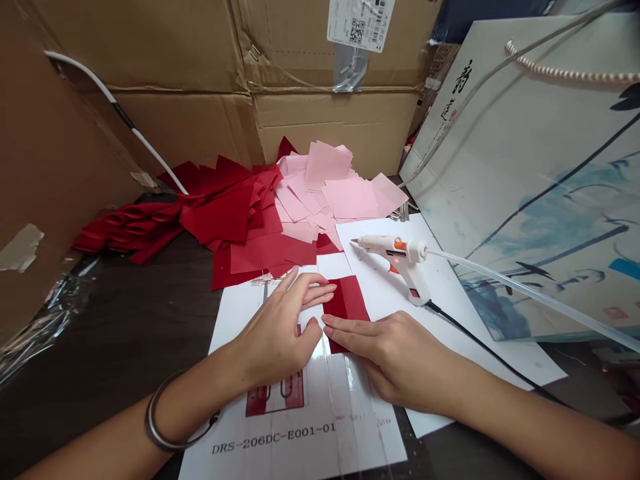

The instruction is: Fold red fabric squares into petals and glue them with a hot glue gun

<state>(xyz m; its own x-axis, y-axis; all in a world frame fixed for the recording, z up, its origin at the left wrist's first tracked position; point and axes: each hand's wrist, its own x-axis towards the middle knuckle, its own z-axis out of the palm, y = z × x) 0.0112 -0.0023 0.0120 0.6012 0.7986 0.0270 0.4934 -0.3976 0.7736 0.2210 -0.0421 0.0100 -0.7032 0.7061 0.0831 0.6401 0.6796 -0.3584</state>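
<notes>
A small dark red fabric square (349, 300) lies on the printed white sheet (320, 460) in front of me, with a crease or shaded band along its left side. My left hand (283, 327) rests over its left edge, fingers stretched out with the tips at the upper left corner and the thumb apart. My right hand (387, 350) reaches in from the right, its extended fingers lying flat across the lower part of the square. The right thumb is mostly hidden underneath. A white glue gun (400, 257) with orange parts lies just beyond my right hand.
Piles of red squares (220, 207) and pink squares (315, 180) lie at the back against a cardboard box (335, 120). Folded red pieces (130, 227) sit at the left. Metal clips (400, 212) lie near the painted board (545, 193). A glue stick (530, 290) extends right from the gun.
</notes>
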